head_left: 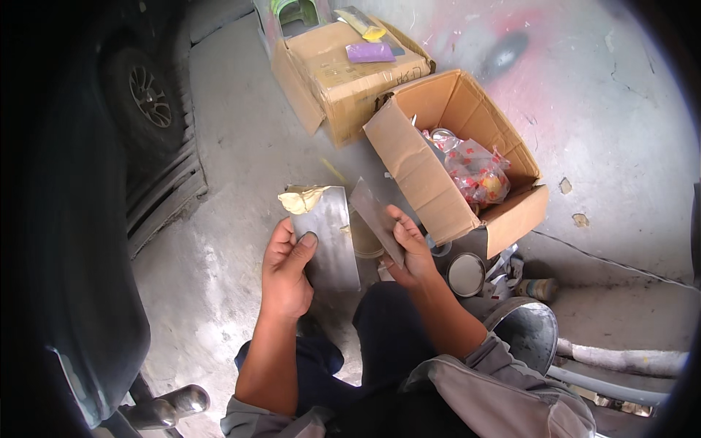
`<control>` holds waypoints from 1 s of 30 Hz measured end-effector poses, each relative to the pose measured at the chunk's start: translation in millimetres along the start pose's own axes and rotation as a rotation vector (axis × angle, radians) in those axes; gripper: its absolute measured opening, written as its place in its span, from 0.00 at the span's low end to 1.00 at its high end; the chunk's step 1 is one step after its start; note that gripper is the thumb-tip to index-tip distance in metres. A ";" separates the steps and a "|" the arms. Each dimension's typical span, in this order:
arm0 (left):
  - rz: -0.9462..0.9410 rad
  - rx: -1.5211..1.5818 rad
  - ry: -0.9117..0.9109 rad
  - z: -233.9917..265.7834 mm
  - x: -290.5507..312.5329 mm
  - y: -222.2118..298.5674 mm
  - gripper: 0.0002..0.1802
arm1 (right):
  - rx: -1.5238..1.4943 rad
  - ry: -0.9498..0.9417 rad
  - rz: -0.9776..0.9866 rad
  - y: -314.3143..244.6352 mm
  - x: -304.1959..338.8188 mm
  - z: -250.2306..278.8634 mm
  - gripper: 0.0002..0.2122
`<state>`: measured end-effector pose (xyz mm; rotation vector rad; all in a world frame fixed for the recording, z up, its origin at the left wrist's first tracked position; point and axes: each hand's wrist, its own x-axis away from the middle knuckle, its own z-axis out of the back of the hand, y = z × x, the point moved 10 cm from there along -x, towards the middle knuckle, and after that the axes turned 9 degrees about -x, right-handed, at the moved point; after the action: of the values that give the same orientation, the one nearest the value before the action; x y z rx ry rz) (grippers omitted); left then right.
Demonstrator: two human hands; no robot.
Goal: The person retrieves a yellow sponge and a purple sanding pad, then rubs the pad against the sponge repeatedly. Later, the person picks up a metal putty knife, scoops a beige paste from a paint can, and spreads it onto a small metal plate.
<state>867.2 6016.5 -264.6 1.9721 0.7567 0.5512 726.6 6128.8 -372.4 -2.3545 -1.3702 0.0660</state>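
My left hand (287, 274) grips a wide, flat metal putty spreader (331, 244), thumb across its face. A thick lump of cream-coloured putty (301, 199) clings to its upper left corner. Between the fingers and thumb of my right hand (413, 252) is a second flat grey metal spreader (374, 215), tilted with its far end to the left. The two spreaders are close together but apart. Partly hidden below and between them is a round, yellowish tin or lid (365, 237).
An open cardboard box (423, 171) with crumpled printed plastic stands ahead right. Behind it, another carton (350, 87) carries a purple piece (370, 52) and a yellow-tipped scraper. Tins (466, 274) and a grey bucket (529, 332) sit at my right. A vehicle wheel (150, 95) is at left.
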 end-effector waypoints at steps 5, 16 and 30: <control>0.052 0.085 0.154 15.7 -2.1 -7.9 0.11 | 0.057 -0.161 -0.018 -15.3 15.7 -46.6 0.30; 0.250 0.196 0.081 -0.8 3.1 -39.5 0.14 | 0.299 -0.296 -0.272 8.8 36.8 -71.6 0.38; -0.275 -0.042 0.223 10.1 10.5 22.2 0.22 | 0.441 -0.263 -0.002 -42.7 30.3 -56.2 0.38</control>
<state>887.5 6009.2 -249.1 1.7482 1.1251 0.6200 720.8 6154.4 -300.2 -2.0213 -1.3094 0.6310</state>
